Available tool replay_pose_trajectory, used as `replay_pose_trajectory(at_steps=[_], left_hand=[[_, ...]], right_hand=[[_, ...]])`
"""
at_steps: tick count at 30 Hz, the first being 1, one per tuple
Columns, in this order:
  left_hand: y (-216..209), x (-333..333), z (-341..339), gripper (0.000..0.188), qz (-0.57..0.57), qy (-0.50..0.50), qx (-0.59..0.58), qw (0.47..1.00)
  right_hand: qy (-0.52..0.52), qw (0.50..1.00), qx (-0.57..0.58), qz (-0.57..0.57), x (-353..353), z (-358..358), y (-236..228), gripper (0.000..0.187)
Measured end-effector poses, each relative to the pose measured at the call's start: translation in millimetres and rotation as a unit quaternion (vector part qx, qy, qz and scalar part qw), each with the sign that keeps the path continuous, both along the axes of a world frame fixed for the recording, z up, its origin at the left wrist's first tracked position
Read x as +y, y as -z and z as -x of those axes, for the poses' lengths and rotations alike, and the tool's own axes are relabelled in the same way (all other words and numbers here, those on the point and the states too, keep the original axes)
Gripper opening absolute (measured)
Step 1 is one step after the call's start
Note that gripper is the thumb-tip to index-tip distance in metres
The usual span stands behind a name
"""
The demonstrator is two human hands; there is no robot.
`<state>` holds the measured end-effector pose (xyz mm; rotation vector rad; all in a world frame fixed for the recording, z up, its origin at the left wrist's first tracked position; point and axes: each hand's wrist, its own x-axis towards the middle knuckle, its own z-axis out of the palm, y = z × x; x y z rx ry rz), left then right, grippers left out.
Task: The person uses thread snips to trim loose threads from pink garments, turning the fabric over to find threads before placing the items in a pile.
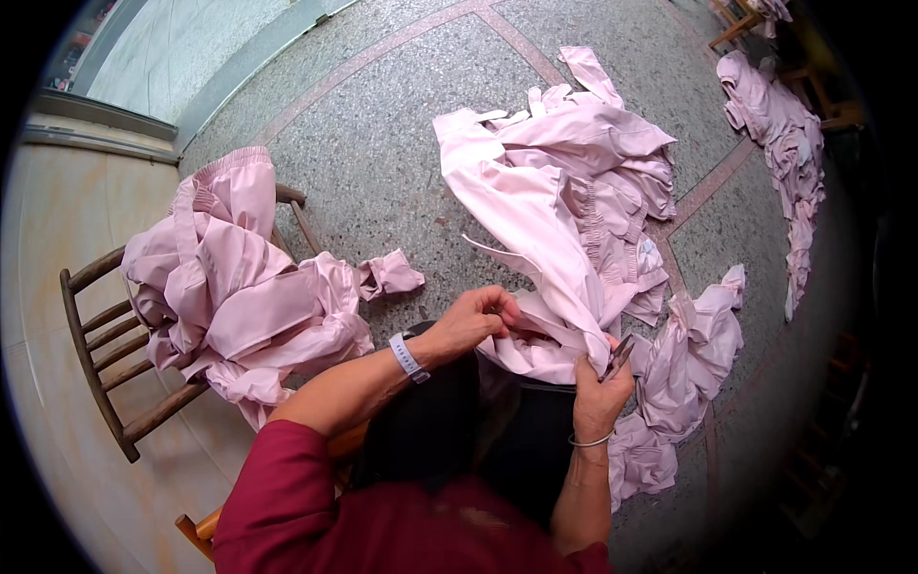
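Note:
A pale pink garment lies across my lap and trails onto the floor in front of me. My left hand is closed in a pinch on a fold of it, thumb and forefinger together. My right hand grips the garment's edge between thumb and fingers. Tucked in that same hand is a small dark metal tool that looks like thread snips, its tips pointing up and away. The palm side of the right hand is hidden.
At left, more pink garments are heaped on a wooden chair. Another pink garment lies on the speckled floor beside my right arm. A pink pile stretches along the far right. A glass door stands at upper left.

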<state>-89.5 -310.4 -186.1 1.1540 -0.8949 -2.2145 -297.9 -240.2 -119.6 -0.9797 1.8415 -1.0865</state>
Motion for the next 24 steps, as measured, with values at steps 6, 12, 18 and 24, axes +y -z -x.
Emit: replay_pose_trajectory(at_steps=[6,12,18,24], left_hand=[[35,6,12,0.052,0.402,0.022,-0.291,0.868],[-33,-5,27,0.059,0.339,-0.014,-0.031,0.940],[-71,20,30,0.080,0.426,0.007,-0.022,0.904],[-112,77,1,0.085,0.397,0.292,-0.018,0.870]], right_hand=[[0.008,0.986,-0.165,0.017,20,5,-43,0.032],[-0.061,0.991,-0.093,0.068,56,19,-118,0.036],[-0.178,0.979,0.041,0.090,104,13,-186,0.029],[-0.124,0.976,0.056,0.171,160,22,-207,0.033]])
